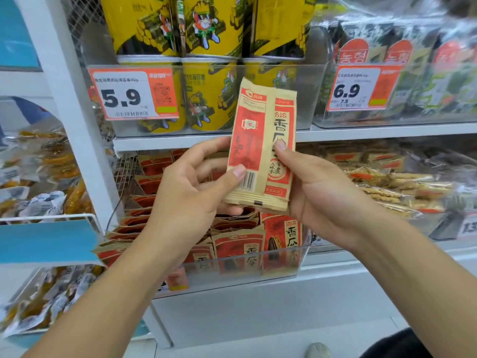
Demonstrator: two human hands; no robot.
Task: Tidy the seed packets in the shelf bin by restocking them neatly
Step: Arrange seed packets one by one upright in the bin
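Observation:
Two tan-and-red seed packets (260, 140) are held upright together in front of the shelf, one overlapping the other. My left hand (196, 187) grips the front packet from the left, thumb pressed near its barcode. My right hand (315, 187) holds the rear packet from the right, thumb on its printed face. Below them stands the clear plastic shelf bin (284, 264), filled with several more of the same seed packets (240, 246), some upright at the front, others leaning in a slanted row toward the back left.
Yellow snack tubs (211, 96) stand in a clear bin on the shelf above, with price tags 5.9 (134, 95) and 6.9 (361, 87). Seaweed packs (413, 73) are upper right, bagged snacks (392, 184) right, and wrapped snacks (44, 177) left. A shoe (318, 351) shows at the bottom.

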